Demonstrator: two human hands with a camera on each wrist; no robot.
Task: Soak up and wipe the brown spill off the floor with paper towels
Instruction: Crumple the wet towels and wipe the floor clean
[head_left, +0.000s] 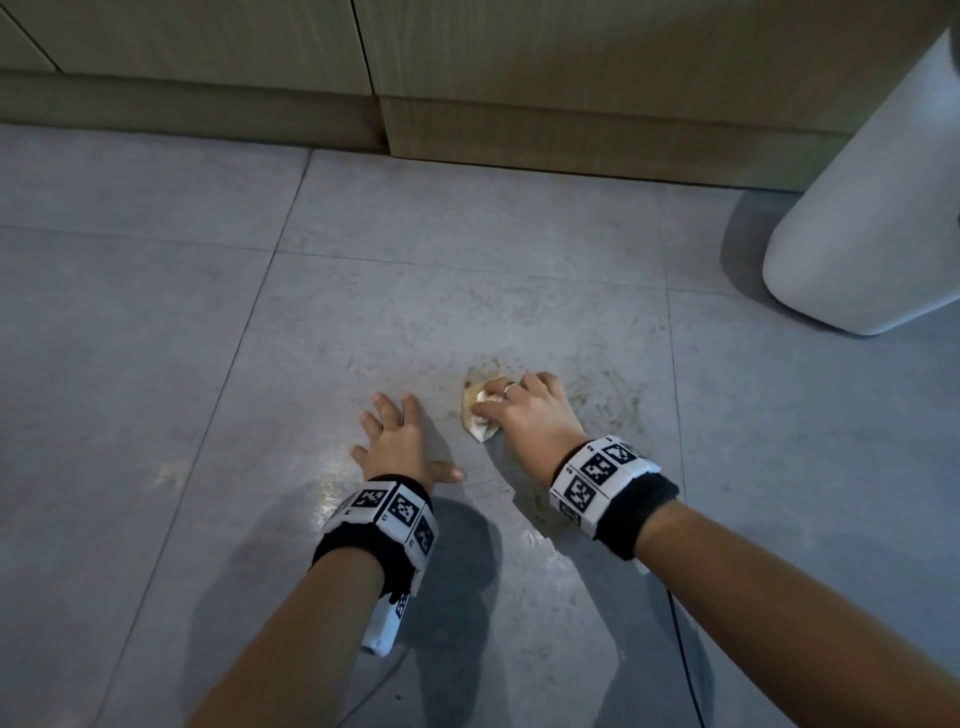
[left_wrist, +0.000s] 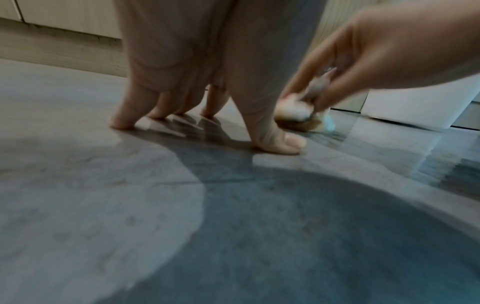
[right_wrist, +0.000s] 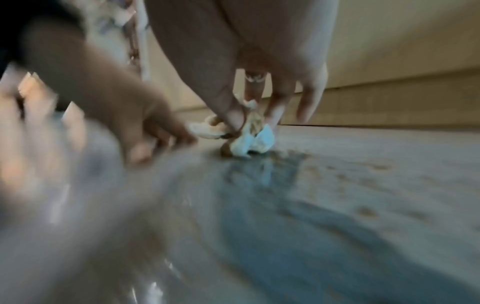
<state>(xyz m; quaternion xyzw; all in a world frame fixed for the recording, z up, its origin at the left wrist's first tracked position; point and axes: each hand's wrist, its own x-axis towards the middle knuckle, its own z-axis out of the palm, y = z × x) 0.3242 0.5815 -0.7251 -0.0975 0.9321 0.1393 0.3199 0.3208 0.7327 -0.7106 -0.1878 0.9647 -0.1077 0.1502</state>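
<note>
My right hand (head_left: 522, 410) grips a crumpled paper towel (head_left: 480, 413), stained brown, and holds it down on the grey tile floor (head_left: 156, 338). Thin brown smears of the spill (head_left: 618, 400) streak the tile to the right of the towel. In the right wrist view the towel wad (right_wrist: 253, 139) is pinched between thumb and fingers, its lower end on the wet floor. My left hand (head_left: 400, 441) lies spread on the tile just left of the towel, fingertips (left_wrist: 122, 123) and thumb pressing the floor; it holds nothing.
Wooden cabinet fronts with a plinth (head_left: 519, 140) run along the far side. A white rounded bin (head_left: 872, 218) stands at the right. A wet sheen (head_left: 332, 493) covers the tile near my wrists. A thin cable (head_left: 685, 660) trails on the floor below my right arm.
</note>
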